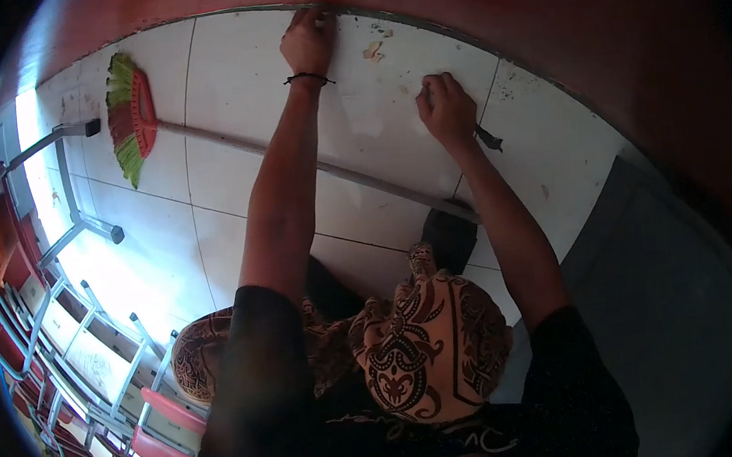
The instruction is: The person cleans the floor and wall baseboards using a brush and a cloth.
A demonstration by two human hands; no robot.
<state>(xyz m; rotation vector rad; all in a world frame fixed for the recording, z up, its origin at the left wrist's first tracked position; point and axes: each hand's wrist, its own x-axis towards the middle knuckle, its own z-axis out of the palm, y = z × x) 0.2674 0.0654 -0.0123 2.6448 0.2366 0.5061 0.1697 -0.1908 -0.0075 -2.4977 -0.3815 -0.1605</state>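
My left hand (pixel 309 46), with a thin black bracelet on its wrist, reaches to the foot of the red wall. Its fingers are curled in, and anything inside them is hidden. To its right, my right hand (pixel 448 107) is low over the white floor tiles with its fingers bent together; I cannot make out what they hold, if anything. Between the hands, close to the wall, lie pale yellowish scraps (pixel 373 52) among small crumbs of dirt. A small dark strip (pixel 489 138) shows beside my right wrist.
A broom with a red head and green bristles (pixel 127 123) lies on the floor, its long handle (pixel 380 184) running beneath my arms. Metal chair frames (pixel 82 225) and red seats (pixel 166 442) crowd the left. A dark grey panel (pixel 646 292) stands at right.
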